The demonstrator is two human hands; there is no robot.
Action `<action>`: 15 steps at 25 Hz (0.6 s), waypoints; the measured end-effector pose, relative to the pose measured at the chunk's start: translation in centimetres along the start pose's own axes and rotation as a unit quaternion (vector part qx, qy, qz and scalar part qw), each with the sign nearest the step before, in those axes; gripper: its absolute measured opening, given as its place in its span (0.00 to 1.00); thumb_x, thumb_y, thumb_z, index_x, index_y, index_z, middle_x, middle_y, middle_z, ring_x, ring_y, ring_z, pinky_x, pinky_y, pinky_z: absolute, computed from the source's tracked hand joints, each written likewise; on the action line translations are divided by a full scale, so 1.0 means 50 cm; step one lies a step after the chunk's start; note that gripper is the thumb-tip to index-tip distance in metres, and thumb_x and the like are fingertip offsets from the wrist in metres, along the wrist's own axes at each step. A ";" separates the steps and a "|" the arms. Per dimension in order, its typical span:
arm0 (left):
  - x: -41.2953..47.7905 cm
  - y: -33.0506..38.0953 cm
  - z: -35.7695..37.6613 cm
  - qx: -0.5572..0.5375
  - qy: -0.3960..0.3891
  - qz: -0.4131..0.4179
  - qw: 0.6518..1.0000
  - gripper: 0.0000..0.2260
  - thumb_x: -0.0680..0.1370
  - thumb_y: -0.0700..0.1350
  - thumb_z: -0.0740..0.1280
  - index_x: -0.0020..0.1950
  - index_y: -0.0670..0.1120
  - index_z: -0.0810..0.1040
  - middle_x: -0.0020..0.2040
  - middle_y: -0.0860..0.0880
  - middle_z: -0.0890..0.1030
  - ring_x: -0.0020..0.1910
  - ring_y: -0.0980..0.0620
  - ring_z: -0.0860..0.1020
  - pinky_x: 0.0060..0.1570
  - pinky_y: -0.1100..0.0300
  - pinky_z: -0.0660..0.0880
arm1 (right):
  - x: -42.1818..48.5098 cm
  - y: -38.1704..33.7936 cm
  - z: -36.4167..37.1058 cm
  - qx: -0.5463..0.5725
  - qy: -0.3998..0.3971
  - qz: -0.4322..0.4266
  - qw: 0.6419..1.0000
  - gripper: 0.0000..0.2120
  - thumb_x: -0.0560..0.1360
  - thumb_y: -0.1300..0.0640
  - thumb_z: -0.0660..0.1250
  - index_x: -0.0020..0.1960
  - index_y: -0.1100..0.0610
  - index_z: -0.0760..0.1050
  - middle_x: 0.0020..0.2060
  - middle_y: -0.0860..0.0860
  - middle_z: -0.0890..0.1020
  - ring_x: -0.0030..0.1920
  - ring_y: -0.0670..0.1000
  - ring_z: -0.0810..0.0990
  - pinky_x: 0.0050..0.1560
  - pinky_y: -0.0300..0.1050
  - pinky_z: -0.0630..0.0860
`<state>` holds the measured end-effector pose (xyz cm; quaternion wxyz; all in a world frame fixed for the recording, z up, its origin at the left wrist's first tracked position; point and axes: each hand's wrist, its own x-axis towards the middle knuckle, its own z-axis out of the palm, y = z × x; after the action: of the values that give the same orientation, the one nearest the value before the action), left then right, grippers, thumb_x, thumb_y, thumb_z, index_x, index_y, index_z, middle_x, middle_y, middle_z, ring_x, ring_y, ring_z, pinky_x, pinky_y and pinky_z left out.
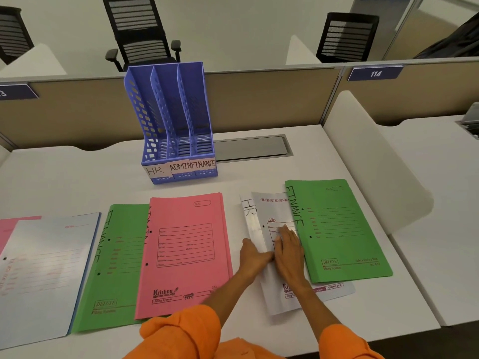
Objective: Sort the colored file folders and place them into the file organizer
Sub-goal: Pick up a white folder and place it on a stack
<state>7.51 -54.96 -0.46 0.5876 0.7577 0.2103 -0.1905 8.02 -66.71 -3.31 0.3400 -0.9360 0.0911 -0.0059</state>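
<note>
Organizer (178,141), at 12 o'clock on the desk (77,177), stood empty, so filing had not begun. Folders (186,255) lay flat. On the HR folder (272,213), at 5 o'clock, the right hand (289,252) pressed flat with fingers straight. The left hand (255,257) was at its edge; its grip could not be determined.

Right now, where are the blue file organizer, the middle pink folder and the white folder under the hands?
file organizer (169,99): head view, back of middle compartment.
pink folder (185,255): head view, printed form on cover.
white folder (272,211): head view, upper cover.

black chair (141,35) behind tan partition (259,99); grey desk flap (251,147).
</note>
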 end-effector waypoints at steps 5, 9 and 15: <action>-0.005 -0.002 -0.003 -0.034 -0.019 0.014 0.999 0.26 0.70 0.43 0.77 0.60 0.45 0.65 0.53 0.49 0.77 0.47 0.56 0.78 0.37 0.70 0.76 | -0.001 -0.007 -0.007 0.015 0.045 0.021 0.999 0.19 0.82 0.53 0.57 0.71 0.57 0.68 0.69 0.55 0.74 0.69 0.55 0.70 0.71 0.56 0.67; -0.008 -0.003 -0.036 -0.106 -0.015 0.026 0.994 0.25 0.71 0.41 0.76 0.63 0.47 0.67 0.53 0.50 0.78 0.50 0.56 0.80 0.40 0.66 0.79 | 0.005 -0.008 -0.015 0.033 0.046 0.035 0.998 0.23 0.82 0.47 0.55 0.74 0.57 0.64 0.74 0.55 0.68 0.74 0.55 0.65 0.74 0.56 0.62; -0.019 -0.015 -0.144 -0.152 -0.016 0.067 0.986 0.23 0.71 0.44 0.77 0.61 0.50 0.70 0.56 0.47 0.81 0.52 0.50 0.83 0.45 0.59 0.82 | 0.012 -0.027 -0.008 0.049 0.066 0.049 0.995 0.25 0.81 0.43 0.54 0.73 0.56 0.64 0.71 0.55 0.70 0.71 0.56 0.67 0.72 0.58 0.66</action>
<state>6.58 -47.90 1.14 0.7108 0.6686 0.1768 -0.1284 8.82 -66.06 -2.20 0.3782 -0.9103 0.1588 -0.0553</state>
